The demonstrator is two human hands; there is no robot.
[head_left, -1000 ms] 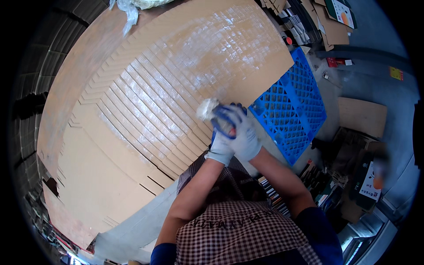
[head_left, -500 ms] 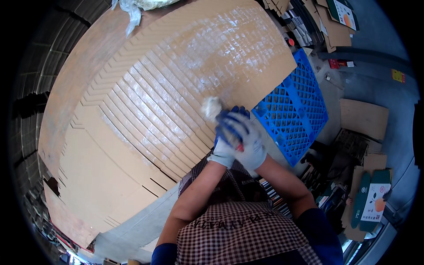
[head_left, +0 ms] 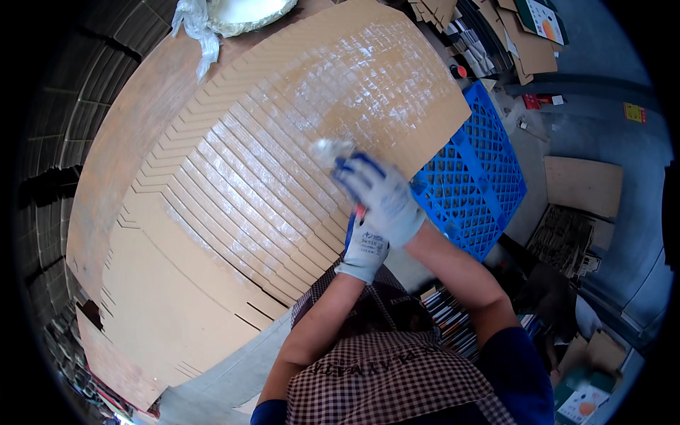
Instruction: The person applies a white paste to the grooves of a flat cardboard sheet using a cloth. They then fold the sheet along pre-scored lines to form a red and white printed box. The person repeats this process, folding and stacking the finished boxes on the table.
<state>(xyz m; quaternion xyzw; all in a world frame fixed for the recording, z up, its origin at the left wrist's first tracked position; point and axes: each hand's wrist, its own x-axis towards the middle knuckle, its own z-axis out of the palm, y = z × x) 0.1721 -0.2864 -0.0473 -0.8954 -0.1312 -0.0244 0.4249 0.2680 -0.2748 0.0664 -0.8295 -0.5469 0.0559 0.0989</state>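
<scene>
Two gloved hands work near the middle of the view, both in white gloves with blue-coated fingers. The right hand (head_left: 388,202) is blurred; its fingers lie close together, bent over a brush-like tool (head_left: 331,149) and closed around its shaft. The tool's pale, smeared head points to ten o'clock from that hand, over the overlapping cardboard sheets (head_left: 234,191); whether it touches them cannot be told. The left hand (head_left: 365,249) sits just below, at seven o'clock from the right, beside a red part (head_left: 360,212) that shows between the gloves. Its fingers are mostly hidden, so its grip cannot be told.

The tan sheets lie fanned in stepped rows from eight to one o'clock of the hands, many with a glossy, whitish wet film. They rest on a plywood tabletop (head_left: 106,205), bare toward nine o'clock. At eleven o'clock, on the far edge, stands a basin (head_left: 265,23) with white contents, crumpled clear plastic (head_left: 205,46) beside it.

A blue lattice pallet (head_left: 473,166) lies at two o'clock, a tan board (head_left: 584,185) at three, and a checked apron (head_left: 397,375) at six.
</scene>
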